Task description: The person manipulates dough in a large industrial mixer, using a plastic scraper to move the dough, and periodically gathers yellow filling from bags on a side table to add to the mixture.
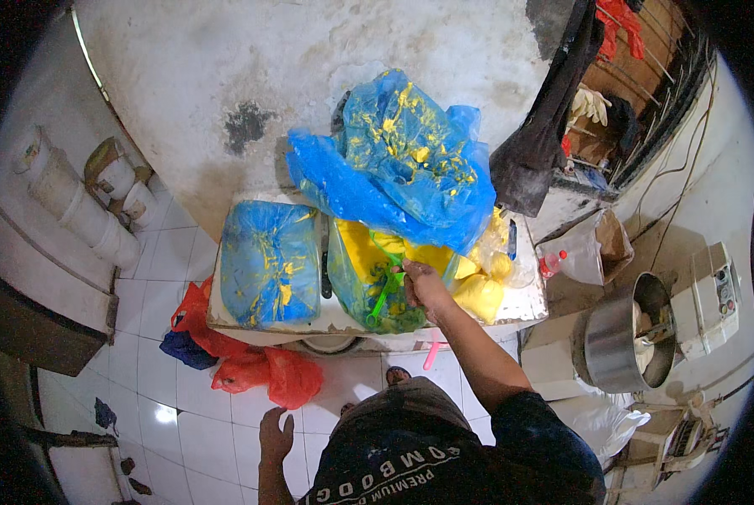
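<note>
My right hand [426, 286] reaches over the table, its fingers curled against a bright green plastic tool [383, 301]; the tool's exact kind is unclear. Under it, a blue plastic bag [343, 282] lies spread around a smooth yellow mass [356, 246]. Behind rises a large crumpled blue plastic sheet [410, 160] smeared with yellow. To the left sits a block wrapped in blue plastic [269, 263], streaked with yellow. My left hand [277, 436] hangs below the table's front edge, holding nothing, with thumb and fingers apart.
Yellow lumps in clear plastic [480, 295] sit at the table's right end. A pink handle [431, 352] juts below the front edge. Red plastic bags [267, 374] lie left of my feet. At right stands a mixer with a steel bowl [629, 332]; white buckets [86, 219] line the left.
</note>
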